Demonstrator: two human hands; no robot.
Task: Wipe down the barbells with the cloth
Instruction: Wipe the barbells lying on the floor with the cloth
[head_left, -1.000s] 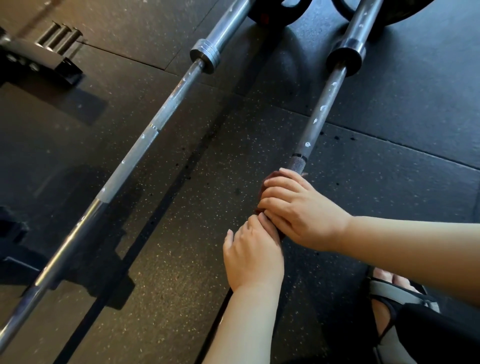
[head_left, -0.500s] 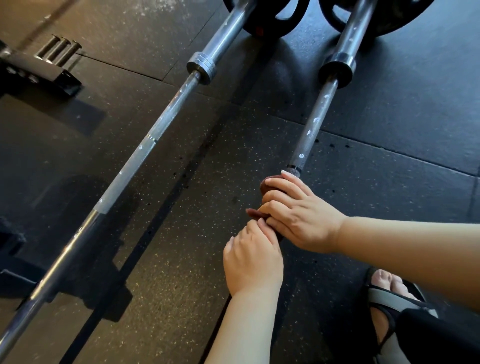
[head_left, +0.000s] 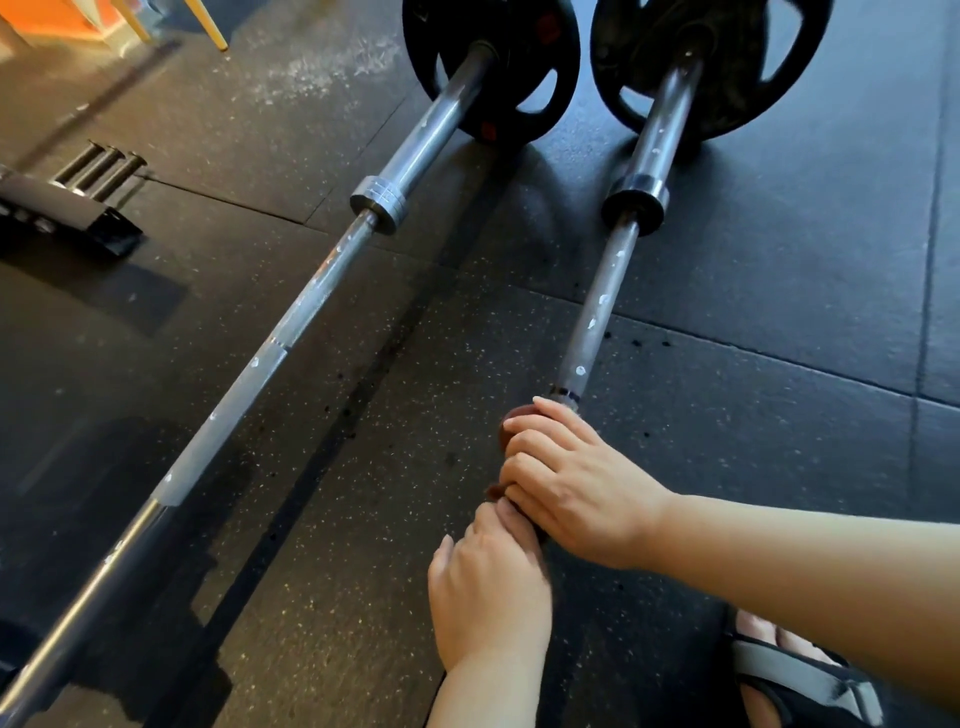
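Two barbells lie side by side on the black rubber floor. The right barbell has a dark shaft dotted with white spots and a black plate at its far end. My right hand curls over that shaft, gripping a reddish-brown cloth wrapped round it. Just behind it, my left hand grips the same shaft, its fingertips touching the right hand. The left barbell is silver, with its own black plate, and lies untouched.
A black metal rack part with pegs lies at the far left. Orange and yellow furniture legs show at the top left. My sandalled foot is at the bottom right, beside the right barbell.
The view has tilted up, so both plates now show. My right hand with the cloth sits slightly farther along the shaft toward the collar; the left hand keeps its grip.
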